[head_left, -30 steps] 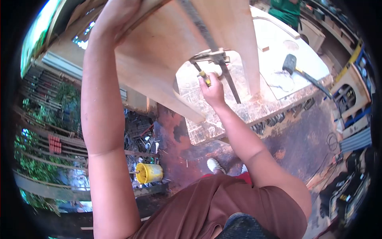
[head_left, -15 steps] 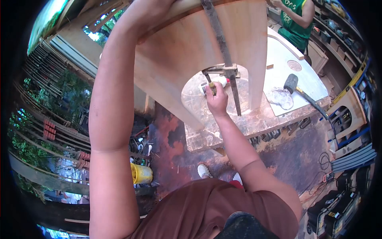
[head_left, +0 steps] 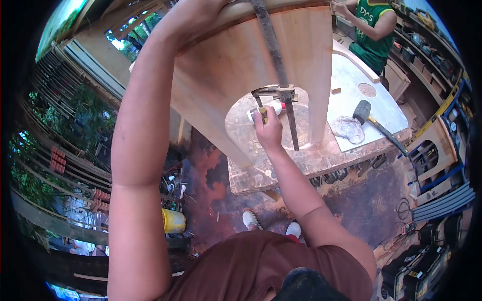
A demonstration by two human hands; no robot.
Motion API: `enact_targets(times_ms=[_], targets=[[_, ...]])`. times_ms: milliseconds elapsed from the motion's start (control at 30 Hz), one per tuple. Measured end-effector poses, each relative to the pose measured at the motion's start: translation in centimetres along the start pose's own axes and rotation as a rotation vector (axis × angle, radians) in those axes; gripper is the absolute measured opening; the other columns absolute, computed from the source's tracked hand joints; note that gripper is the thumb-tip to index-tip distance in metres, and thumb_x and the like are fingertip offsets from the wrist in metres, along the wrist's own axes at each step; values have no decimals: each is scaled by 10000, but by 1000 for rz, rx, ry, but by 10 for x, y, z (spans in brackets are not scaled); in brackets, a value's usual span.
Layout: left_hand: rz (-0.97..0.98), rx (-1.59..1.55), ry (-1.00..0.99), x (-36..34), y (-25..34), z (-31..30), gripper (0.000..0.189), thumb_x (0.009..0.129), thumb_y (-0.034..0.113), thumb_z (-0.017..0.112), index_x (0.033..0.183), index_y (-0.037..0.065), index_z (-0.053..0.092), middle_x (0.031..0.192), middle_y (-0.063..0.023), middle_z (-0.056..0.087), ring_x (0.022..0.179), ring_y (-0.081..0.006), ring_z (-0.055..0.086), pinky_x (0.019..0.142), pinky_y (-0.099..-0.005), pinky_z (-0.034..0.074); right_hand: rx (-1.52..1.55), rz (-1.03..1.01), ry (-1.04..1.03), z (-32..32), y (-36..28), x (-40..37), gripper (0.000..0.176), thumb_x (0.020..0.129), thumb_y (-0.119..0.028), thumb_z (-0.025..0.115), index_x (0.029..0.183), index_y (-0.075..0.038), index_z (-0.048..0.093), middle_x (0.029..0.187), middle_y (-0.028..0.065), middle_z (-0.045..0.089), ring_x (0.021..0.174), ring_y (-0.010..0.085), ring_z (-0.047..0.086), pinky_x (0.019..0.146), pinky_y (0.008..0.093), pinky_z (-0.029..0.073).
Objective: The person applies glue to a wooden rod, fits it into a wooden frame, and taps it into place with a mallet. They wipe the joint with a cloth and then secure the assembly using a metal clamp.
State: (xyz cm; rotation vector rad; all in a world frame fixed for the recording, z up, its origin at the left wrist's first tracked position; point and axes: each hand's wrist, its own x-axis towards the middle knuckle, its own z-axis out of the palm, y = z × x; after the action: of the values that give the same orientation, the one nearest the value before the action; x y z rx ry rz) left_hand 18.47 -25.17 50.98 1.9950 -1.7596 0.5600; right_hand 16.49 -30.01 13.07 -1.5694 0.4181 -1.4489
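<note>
My right hand is closed round the yellow handle of a metal bar clamp. The clamp's bar runs down over a large curved wooden panel standing on the workbench. My left hand lies at the panel's top edge, near the upper end of the bar; its fingers are cut off by the frame's top. Behind the clamp handle lies a white bottle with a red cap.
On a white board at the right lie a black-headed mallet and a crumpled plastic bag. A person in green stands beyond. A yellow bucket is on the floor at the left.
The view has shifted slightly, so the bench and panel appear a little further left. My right hand is still on the clamp handle, and my left hand remains at the panel's top edge.
</note>
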Motion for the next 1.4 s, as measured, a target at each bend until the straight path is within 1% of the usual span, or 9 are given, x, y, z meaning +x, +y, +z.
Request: enact_targets(times_ms=[67, 233, 533, 667, 767, 900, 967, 1100, 1400], targets=[[25, 13, -3, 4, -4, -2, 267, 1024, 228, 482, 1014, -6, 609, 937, -199, 649, 915, -294, 626, 837, -382, 478, -26, 99, -140, -1, 1, 14, 338, 878, -319, 727, 1007, -25, 625, 810, 160, 674, 780, 349, 674, 661, 406, 511], [56, 9, 5, -2, -1, -2, 261, 1017, 227, 488, 1022, -4, 608, 953, -203, 653, 928, -309, 630, 840, -386, 479, 419, 296, -707, -24, 22, 40, 389, 883, -398, 740, 860, -28, 623, 696, -23, 557, 646, 59, 500, 587, 276, 439], [26, -5, 19, 1, -5, -1, 274, 1018, 244, 484, 1031, 2, 612, 965, -198, 659, 957, -309, 637, 860, -394, 476, -4, 36, 12, 3, -6, 9, 320, 885, -336, 721, 862, -29, 635, 755, 125, 668, 628, 315, 608, 584, 388, 464], [6, -15, -8, -2, 0, -3, 276, 1022, 247, 483, 1032, 1, 609, 966, -206, 656, 955, -312, 636, 857, -396, 476, 5, 90, -265, -8, 11, 34, 339, 891, -362, 712, 854, -31, 650, 692, 86, 650, 575, 246, 590, 568, 368, 466], [2, 11, -7, -2, 1, -4, 281, 1030, 250, 476, 1019, 1, 605, 971, -195, 661, 957, -287, 633, 857, -394, 473, 312, 369, -809, -26, 9, 52, 377, 893, -387, 711, 879, -13, 663, 640, 27, 582, 568, 114, 531, 560, 329, 453], [-86, -163, -137, 5, -10, -4, 344, 1051, 293, 448, 1075, 2, 629, 1078, -140, 681, 1048, -220, 608, 927, -359, 454, 310, 254, -533, -9, 15, 34, 367, 878, -372, 730, 888, -12, 656, 670, 42, 600, 598, 129, 550, 579, 326, 461], [-58, -238, -125, 7, -17, -1, 392, 1058, 325, 427, 1147, -1, 625, 1152, -131, 667, 1106, -208, 585, 973, -344, 431, 77, 169, -123, -6, -5, 14, 367, 856, -368, 755, 900, -20, 650, 714, 66, 627, 647, 163, 595, 612, 339, 483], [-147, -266, -134, 4, -8, -7, 572, 1067, 449, 337, 1332, -5, 561, 1327, -150, 603, 1243, -216, 526, 1079, -325, 366, -69, 97, -28, -2, -11, 9, 367, 839, -366, 768, 903, -25, 647, 774, 126, 673, 736, 283, 677, 659, 387, 509], [-106, -127, -196, 3, -8, -7, 665, 1059, 521, 258, 1345, -7, 544, 1355, -193, 574, 1278, -265, 503, 1101, -339, 343, 421, 264, -663, -20, 21, 38, 238, 883, -253, 746, 943, -37, 666, 713, -7, 613, 646, 61, 542, 603, 270, 469]])
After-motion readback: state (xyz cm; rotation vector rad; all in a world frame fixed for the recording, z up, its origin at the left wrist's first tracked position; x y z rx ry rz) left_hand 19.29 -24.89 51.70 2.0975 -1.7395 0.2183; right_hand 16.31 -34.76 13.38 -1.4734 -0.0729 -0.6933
